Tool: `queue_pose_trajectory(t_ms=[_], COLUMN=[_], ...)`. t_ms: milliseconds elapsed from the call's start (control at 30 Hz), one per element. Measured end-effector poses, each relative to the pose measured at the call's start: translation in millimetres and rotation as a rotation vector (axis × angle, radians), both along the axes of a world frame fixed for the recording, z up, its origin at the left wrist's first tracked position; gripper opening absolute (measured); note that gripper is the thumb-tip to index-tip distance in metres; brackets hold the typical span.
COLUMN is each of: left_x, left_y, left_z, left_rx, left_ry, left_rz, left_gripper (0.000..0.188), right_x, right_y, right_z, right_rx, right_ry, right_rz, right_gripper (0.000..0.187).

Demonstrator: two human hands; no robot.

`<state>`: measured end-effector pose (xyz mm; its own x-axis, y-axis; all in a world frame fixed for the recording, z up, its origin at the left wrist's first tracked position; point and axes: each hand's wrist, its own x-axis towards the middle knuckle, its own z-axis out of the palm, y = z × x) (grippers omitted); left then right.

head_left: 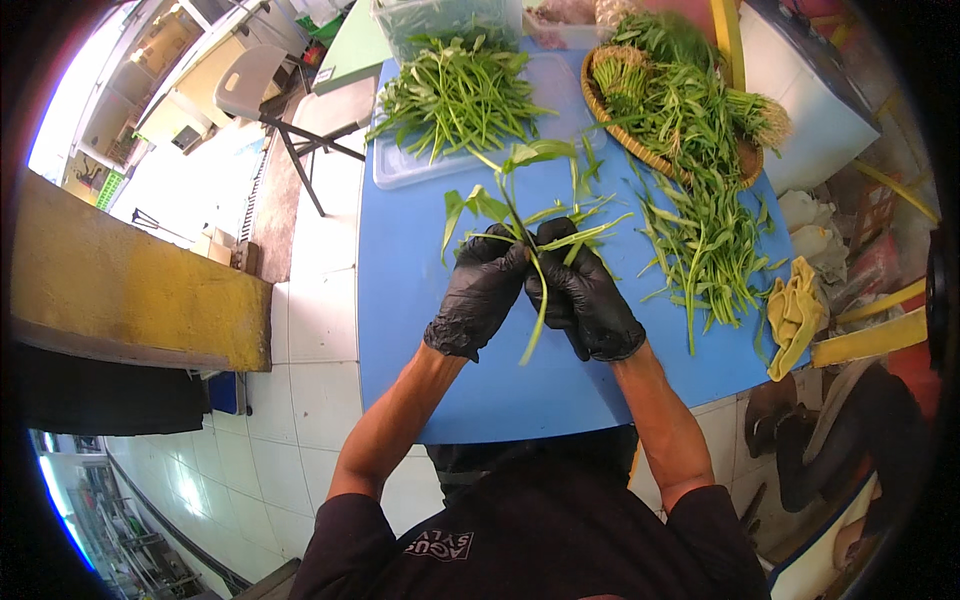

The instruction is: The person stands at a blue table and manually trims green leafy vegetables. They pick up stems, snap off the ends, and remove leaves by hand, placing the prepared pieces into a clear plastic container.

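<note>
Left grip (482, 298), right grip (588, 305), both pinched on green stems (542, 312) — leaves (541, 152) above, one end (529, 350) below

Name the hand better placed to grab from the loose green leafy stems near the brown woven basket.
Likely the right black-gloved hand, nearer the loose green leafy stems; the left hand is farther away.

Beneath the fingers (563, 290) spreads a flat, smooth blue tabletop (480, 405). To their left runs a floor of pale, square glossy tiles (322, 330), and farther left stands a worn, yellow-painted wall-like block (150, 285). Beyond the fingers and leftward are a light-grey folding chair with dark legs (243, 85) and a pale green flat surface (345, 50); past the chair, white glare washes out the background. Well right of the fingers sits a yellow-painted straight bar (870, 338).
</note>
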<state>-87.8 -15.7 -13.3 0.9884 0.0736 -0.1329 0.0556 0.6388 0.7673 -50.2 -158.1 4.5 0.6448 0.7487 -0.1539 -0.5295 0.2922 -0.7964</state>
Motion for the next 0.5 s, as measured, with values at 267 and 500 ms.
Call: queue_pose_trajectory(t_ms=[267,500], left_x=[66.7,180.0], left_y=[70.2,240.1], left_z=[72.2,63.9], left_rx=[0.378,1.852], left_ry=[-0.329,-0.038], left_rz=[0.157,0.188], left_gripper=[0.020,0.051], right_x=[72.5,183.1], right_y=[63.4,109.8], right_z=[73.8,36.1], right_rx=[-0.094,-0.367], right_ry=[-0.315,-0.278], right_rz=[0.013,0.292], right_gripper=[0.023,0.030])
